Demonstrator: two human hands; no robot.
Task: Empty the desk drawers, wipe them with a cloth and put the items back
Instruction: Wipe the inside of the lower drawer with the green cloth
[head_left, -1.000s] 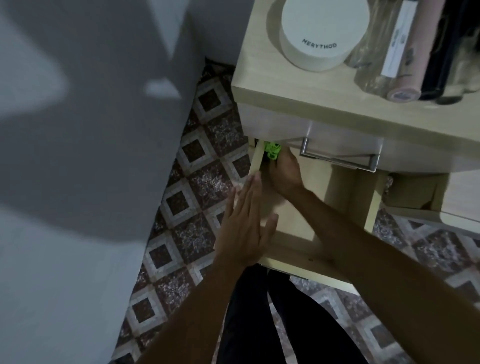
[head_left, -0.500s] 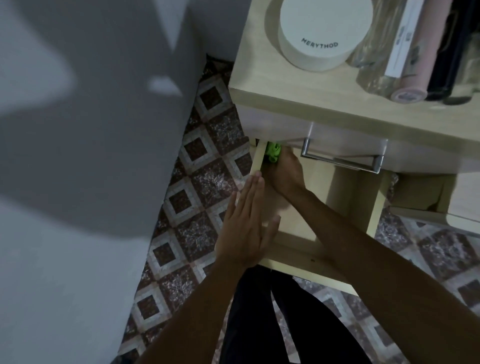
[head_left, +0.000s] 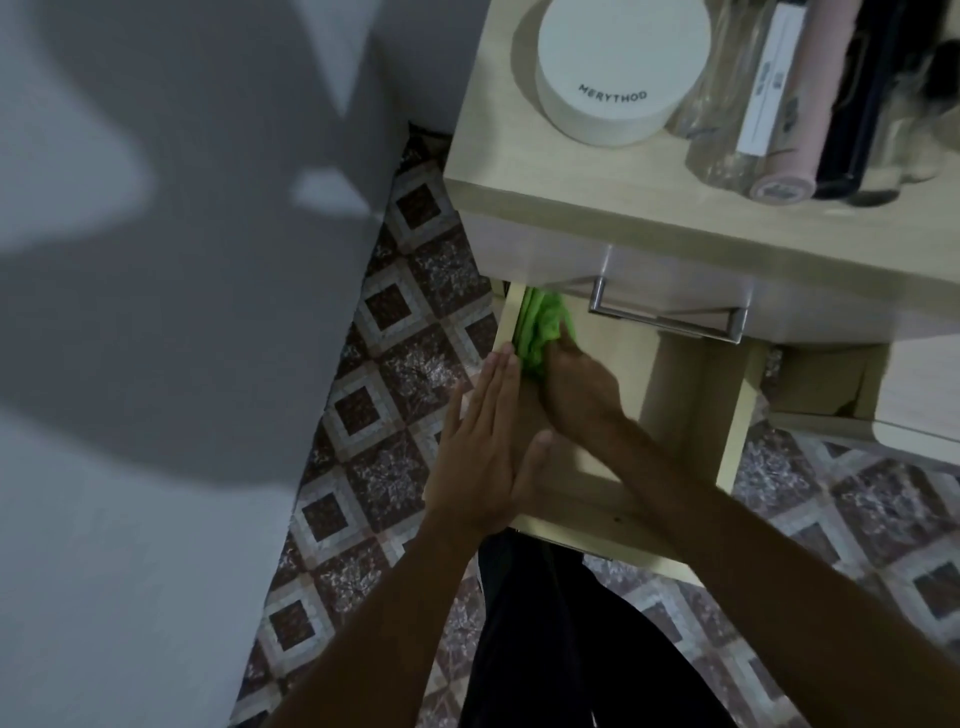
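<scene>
green cloth (head_left: 540, 332) lies bunched in the far left corner of the pulled-out drawer (head_left: 737, 436), pressed up against the left side wall. the right hand (head_left: 576, 389) is inside the drawer with its fingers on the near edge of the cloth, palm down; the fingertips are hidden in the fabric, so whether they curl round it or only press on it cannot be told. the left hand (head_left: 488, 441) lies flat along the drawer's left wall, fingers (head_left: 501, 374) straight and together, thumb (head_left: 537, 452) angled inward over the drawer floor, holding nothing (it simply rests on the wood).

pale wood makes up the drawer, and the part of its floor that shows is bare apart from the cloth and the hands. above it sits a closed drawer front with a metal bar handle (head_left: 670, 317), just beyond the cloth. on the tabletop (head_left: 493, 156) stands a round white tub (head_left: 618, 67) with lettering on its side, and beside it to the right a cluster of clear bottles (head_left: 727, 104), a pink tube (head_left: 800, 119) and a dark container (head_left: 862, 104), all close together.

the floor (head_left: 395, 374) has a brown and cream diamond tile pattern. a grey wall (head_left: 156, 260) with broad shadows fills the left side. dark trousers (head_left: 545, 649) show between the forearms at the bottom.
</scene>
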